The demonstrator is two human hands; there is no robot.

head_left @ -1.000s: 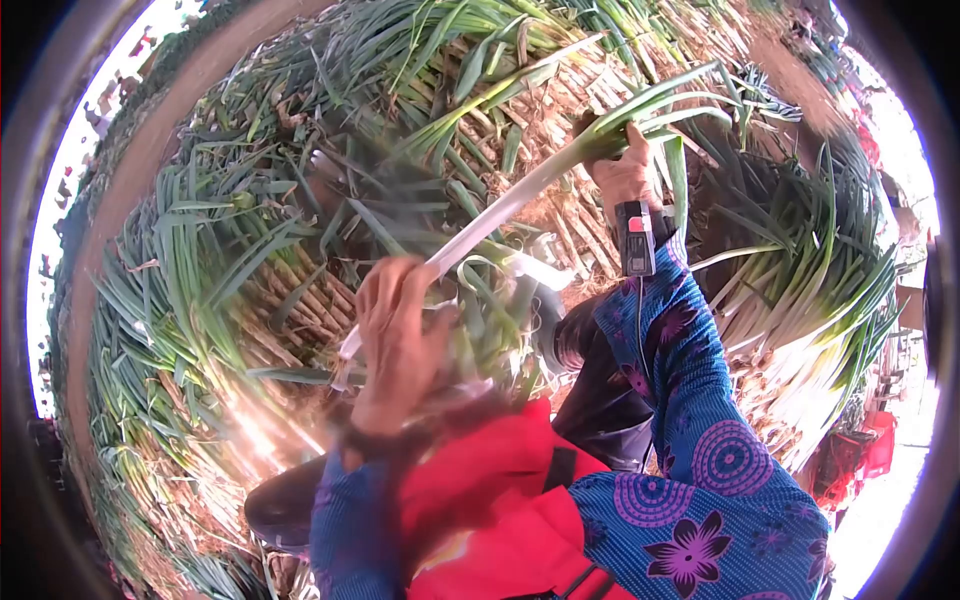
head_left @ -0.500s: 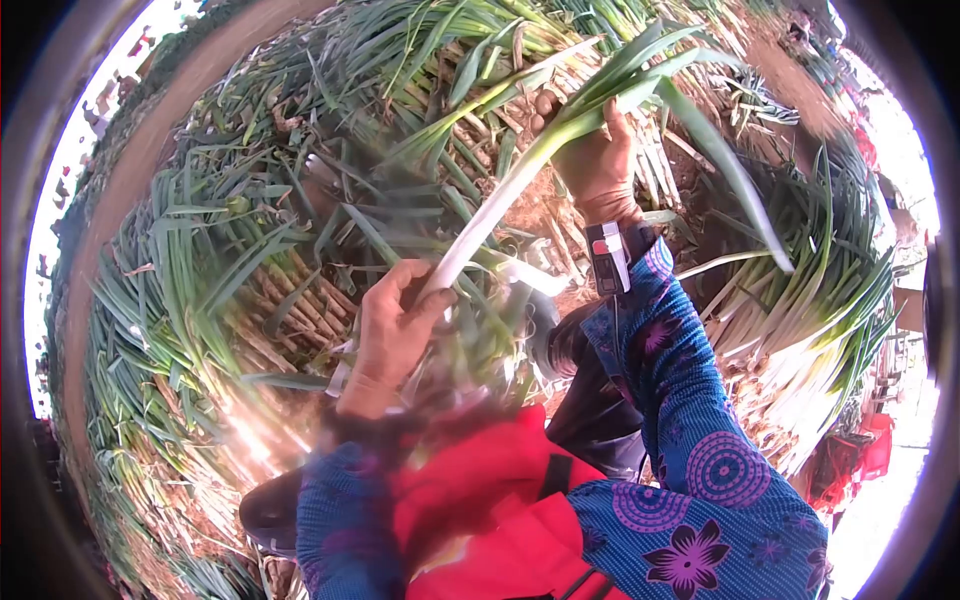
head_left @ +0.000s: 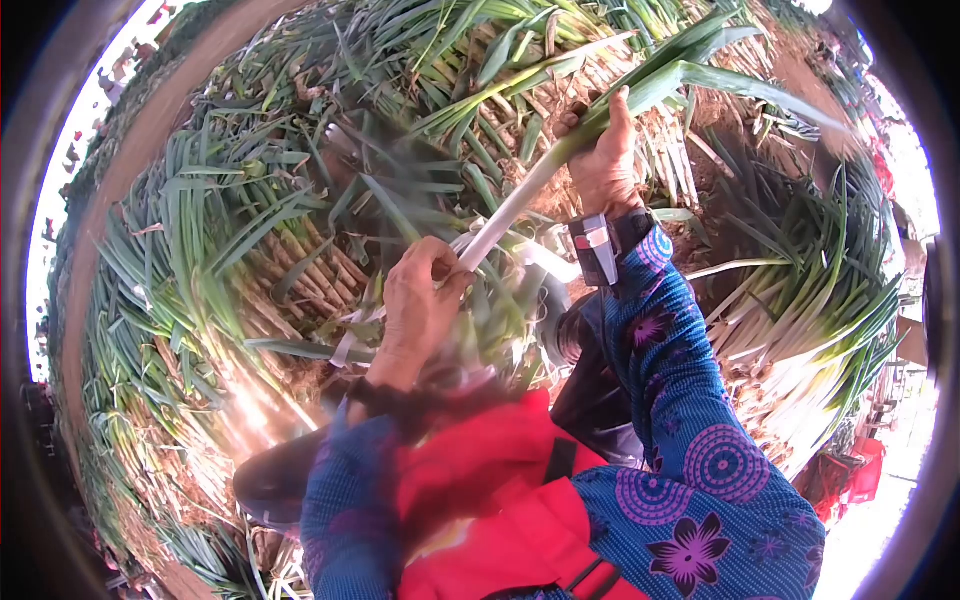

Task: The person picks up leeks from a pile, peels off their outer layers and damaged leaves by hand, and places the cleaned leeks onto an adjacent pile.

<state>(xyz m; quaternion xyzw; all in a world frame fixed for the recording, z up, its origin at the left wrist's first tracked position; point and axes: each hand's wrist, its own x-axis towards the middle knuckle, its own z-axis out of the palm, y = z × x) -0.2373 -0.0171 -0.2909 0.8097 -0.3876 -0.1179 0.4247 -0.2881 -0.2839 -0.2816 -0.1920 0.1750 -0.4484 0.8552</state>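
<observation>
A leek (head_left: 530,192) with a long white shank and green leaves slants across the view in front of me. My right hand (head_left: 607,168) is wrapped round it where white turns to green, and its leaves fan out to the upper right. At the lower end, my left hand (head_left: 422,300) is closed, thumb and fingers pinched at the root tip; fine detail between the fingertips is hidden. Below the shank lie loose trimmed leaves (head_left: 500,310), partly blurred.
Leeks are piled on the left (head_left: 300,265) and stacked behind (head_left: 480,60). A pile with white shanks (head_left: 790,300) lies at the right. My knees (head_left: 605,380) are bent beneath a red apron (head_left: 490,480). A red bag (head_left: 865,470) sits at the far right.
My left hand has turned over, its fingers now pinched at the leek's root end. The leek has shifted slightly right, and its hanging leaf has swung outward to the right.
</observation>
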